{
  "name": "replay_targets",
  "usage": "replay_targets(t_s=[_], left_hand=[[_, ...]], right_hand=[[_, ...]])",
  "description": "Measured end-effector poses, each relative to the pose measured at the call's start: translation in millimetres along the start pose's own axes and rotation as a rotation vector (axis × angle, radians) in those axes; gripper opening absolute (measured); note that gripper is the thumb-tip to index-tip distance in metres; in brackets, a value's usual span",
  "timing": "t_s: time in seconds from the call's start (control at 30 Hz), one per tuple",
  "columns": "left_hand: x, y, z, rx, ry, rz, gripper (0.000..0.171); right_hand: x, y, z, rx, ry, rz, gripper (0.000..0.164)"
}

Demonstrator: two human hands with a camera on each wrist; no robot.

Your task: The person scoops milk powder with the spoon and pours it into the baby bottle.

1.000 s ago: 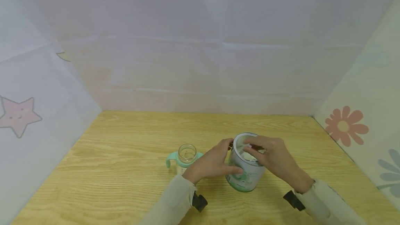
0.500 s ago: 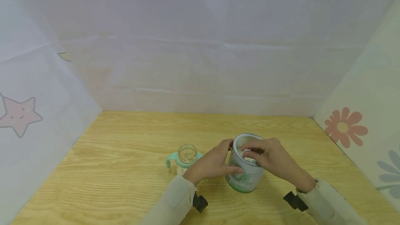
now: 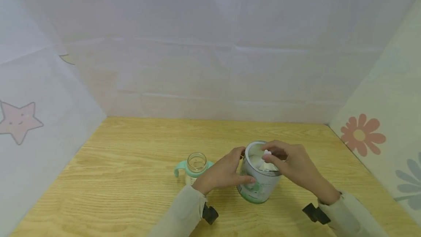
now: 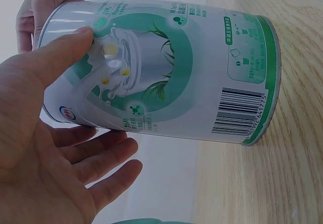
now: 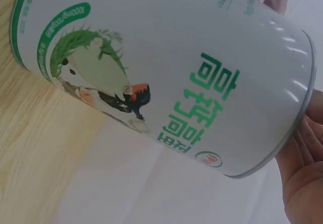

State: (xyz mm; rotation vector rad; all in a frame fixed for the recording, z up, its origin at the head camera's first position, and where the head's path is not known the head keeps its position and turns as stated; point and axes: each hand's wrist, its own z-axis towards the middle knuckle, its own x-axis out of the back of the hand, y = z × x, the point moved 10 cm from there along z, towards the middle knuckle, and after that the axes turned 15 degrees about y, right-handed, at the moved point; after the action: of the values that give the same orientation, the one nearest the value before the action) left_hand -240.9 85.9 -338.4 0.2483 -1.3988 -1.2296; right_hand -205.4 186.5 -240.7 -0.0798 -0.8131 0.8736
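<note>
A white and green milk powder can [image 3: 260, 187] stands open-topped on the table in the head view. My left hand [image 3: 223, 169] holds its left side, thumb across the front; the left wrist view shows the thumb on the printed wall of the can [image 4: 151, 72]. At the can's mouth my right hand [image 3: 296, 164] pinches a small white scoop [image 3: 267, 152] between thumb and fingers; the scoop's lower part is hard to make out. In the right wrist view, only part of the right hand [image 5: 308, 178] shows beyond the can's rim.
Left of the can stands an uncapped baby bottle [image 3: 194, 173] with mint-green handles, partly hidden behind my left hand. The wooden table [image 3: 131, 164] is bounded by a pale back sheet [image 3: 213, 65] and side sheets with printed star and flower.
My right hand has drawn slightly up and to the right at the can's mouth, and more of the white scoop shows between its fingers. My left hand and the can stay put.
</note>
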Motion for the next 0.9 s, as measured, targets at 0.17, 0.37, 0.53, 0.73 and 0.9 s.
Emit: replay_targets(t_s=[0.17, 0.37, 0.53, 0.73, 0.9], left_hand=[[0.1, -1.2, 0.2, 0.007, 0.007, 0.008, 0.084], [0.2, 0.7, 0.6, -0.005, 0.012, 0.001, 0.084], [0.6, 2.4, 0.6, -0.02, 0.013, -0.003, 0.083], [0.2, 2.6, 0.5, -0.031, 0.012, 0.002, 0.082], [0.1, 0.9, 0.3, -0.014, 0.012, -0.002, 0.082]], right_hand=[[6.4, -1.9, 1.8, -0.002, 0.042, 0.007, 0.024], [15.1, -8.1, 6.1, 0.034, 0.111, 0.015, 0.028], [23.1, -3.6, 8.1, 0.021, 0.159, -0.041, 0.027], [29.4, -1.8, 9.1, 0.026, 0.187, -0.089, 0.028], [31.6, -5.0, 9.0, 0.05, 0.186, -0.067, 0.033]])
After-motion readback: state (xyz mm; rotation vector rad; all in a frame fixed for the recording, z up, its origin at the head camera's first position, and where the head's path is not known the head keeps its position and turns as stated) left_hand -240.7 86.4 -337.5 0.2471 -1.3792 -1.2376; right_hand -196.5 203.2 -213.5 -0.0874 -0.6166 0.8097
